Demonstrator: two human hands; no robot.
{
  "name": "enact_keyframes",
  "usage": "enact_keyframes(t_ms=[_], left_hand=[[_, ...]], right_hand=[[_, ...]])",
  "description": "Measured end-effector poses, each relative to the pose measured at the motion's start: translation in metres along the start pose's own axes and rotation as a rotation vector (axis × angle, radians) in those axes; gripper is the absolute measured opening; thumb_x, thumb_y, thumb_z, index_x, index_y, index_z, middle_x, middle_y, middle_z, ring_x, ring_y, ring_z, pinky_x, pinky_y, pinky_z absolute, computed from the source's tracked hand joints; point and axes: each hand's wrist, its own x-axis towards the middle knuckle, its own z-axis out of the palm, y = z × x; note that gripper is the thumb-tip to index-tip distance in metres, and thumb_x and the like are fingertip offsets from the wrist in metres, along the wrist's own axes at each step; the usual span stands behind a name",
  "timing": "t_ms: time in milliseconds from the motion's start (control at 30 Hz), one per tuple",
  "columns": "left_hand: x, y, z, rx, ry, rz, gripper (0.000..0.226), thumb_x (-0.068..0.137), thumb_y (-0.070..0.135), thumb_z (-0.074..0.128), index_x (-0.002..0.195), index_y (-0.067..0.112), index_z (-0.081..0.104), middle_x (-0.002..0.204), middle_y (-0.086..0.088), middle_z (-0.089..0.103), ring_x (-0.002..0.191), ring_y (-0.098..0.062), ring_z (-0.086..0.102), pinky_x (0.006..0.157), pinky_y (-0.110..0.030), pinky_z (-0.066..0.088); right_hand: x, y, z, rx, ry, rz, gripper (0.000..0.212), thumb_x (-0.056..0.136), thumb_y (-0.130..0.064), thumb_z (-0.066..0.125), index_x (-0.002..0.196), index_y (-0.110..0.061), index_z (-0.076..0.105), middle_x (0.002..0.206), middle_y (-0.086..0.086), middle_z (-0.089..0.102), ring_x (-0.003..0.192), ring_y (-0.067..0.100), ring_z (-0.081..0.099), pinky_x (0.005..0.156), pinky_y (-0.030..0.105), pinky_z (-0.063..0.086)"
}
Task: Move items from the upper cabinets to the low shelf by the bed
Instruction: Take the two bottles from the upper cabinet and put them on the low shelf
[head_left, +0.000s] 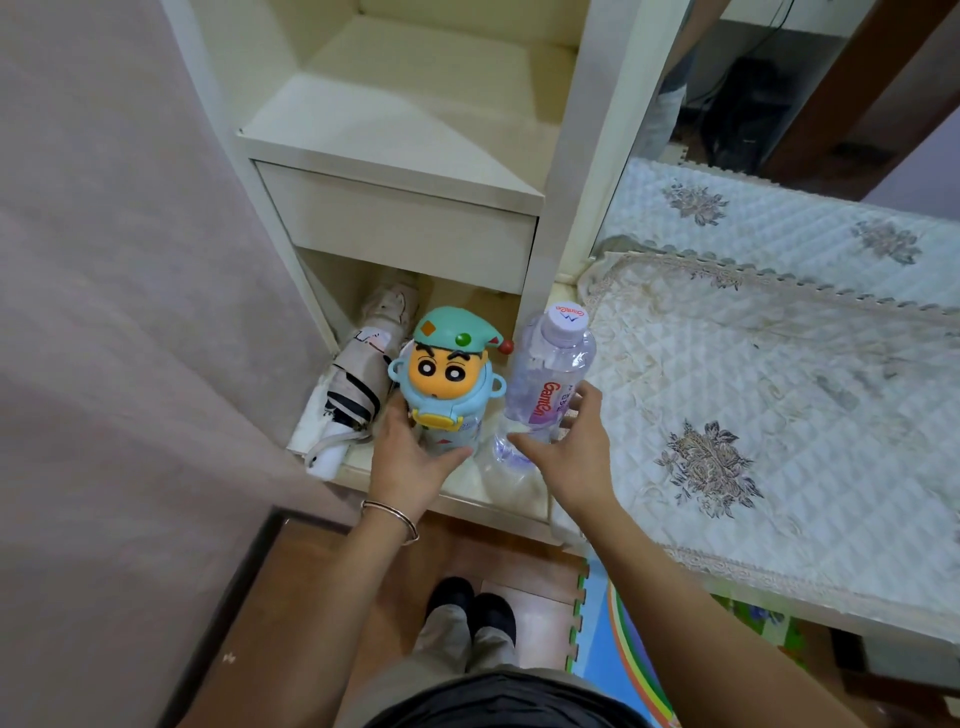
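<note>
A blue cartoon-character bottle (448, 374) with a green hat lid stands on the low shelf (467, 493) beside the bed. My left hand (410, 462) is wrapped around its lower body. Right of it stands a clear plastic water bottle (550, 374) with a white cap. My right hand (576, 447) is at its base with fingers spread, thumb and fingertips close to or just touching the plastic. A folded beige umbrella (358, 384) lies on the shelf to the left, partly under the drawer.
A cream drawer (400, 218) overhangs the back of the low shelf, with an open cubby (415, 114) above. The quilted bed (779, 374) lies at the right. A pinkish wall (130, 312) closes in at the left. My feet stand on the floor mat (613, 623).
</note>
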Motion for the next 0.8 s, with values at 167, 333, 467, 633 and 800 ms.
enact_keyframes(t_ms=[167, 333, 467, 633, 800], left_hand=[[-0.006, 0.007, 0.006, 0.007, 0.052, -0.002, 0.083, 0.058, 0.004, 0.084, 0.128, 0.005, 0.041, 0.130, -0.009, 0.051, 0.102, -0.004, 0.045, 0.075, -0.001, 0.039], [-0.008, 0.002, 0.005, 0.022, 0.037, 0.001, 0.097, 0.050, 0.022, 0.086, 0.132, 0.014, 0.035, 0.134, -0.009, 0.046, 0.121, -0.020, 0.051, 0.103, -0.037, 0.045], [-0.008, 0.002, 0.002, 0.042, 0.001, -0.003, 0.098, 0.053, 0.021, 0.086, 0.134, 0.014, 0.032, 0.136, -0.010, 0.044, 0.124, -0.024, 0.049, 0.104, -0.043, 0.045], [-0.013, 0.004, -0.001, 0.055, -0.036, 0.014, 0.091, 0.064, 0.008, 0.081, 0.139, 0.008, 0.029, 0.134, -0.002, 0.041, 0.115, -0.007, 0.042, 0.091, -0.003, 0.035], [-0.028, -0.007, -0.008, 0.144, -0.017, -0.067, 0.083, 0.073, 0.015, 0.074, 0.141, 0.008, 0.027, 0.144, -0.012, 0.037, 0.129, -0.027, 0.041, 0.108, -0.042, 0.038]], right_hand=[[0.005, -0.003, -0.002, -0.058, -0.035, -0.003, 0.068, 0.066, -0.012, 0.080, 0.111, -0.027, 0.031, 0.110, -0.004, 0.052, 0.086, -0.004, 0.053, 0.068, 0.006, 0.042], [0.002, 0.001, -0.004, -0.050, -0.020, -0.007, 0.069, 0.066, -0.011, 0.080, 0.110, -0.023, 0.030, 0.111, -0.002, 0.049, 0.094, 0.008, 0.053, 0.068, 0.006, 0.041], [-0.001, 0.000, -0.006, -0.031, -0.044, 0.013, 0.075, 0.068, -0.011, 0.079, 0.125, -0.014, 0.030, 0.109, -0.005, 0.048, 0.088, 0.000, 0.052, 0.068, 0.006, 0.043], [-0.004, -0.003, -0.007, -0.037, -0.049, 0.014, 0.078, 0.069, -0.011, 0.078, 0.129, -0.013, 0.028, 0.112, -0.005, 0.047, 0.100, 0.011, 0.052, 0.076, 0.011, 0.044], [-0.014, 0.004, -0.012, -0.100, -0.037, 0.058, 0.080, 0.071, -0.018, 0.076, 0.133, -0.017, 0.027, 0.113, -0.003, 0.046, 0.105, 0.016, 0.051, 0.089, 0.032, 0.047]])
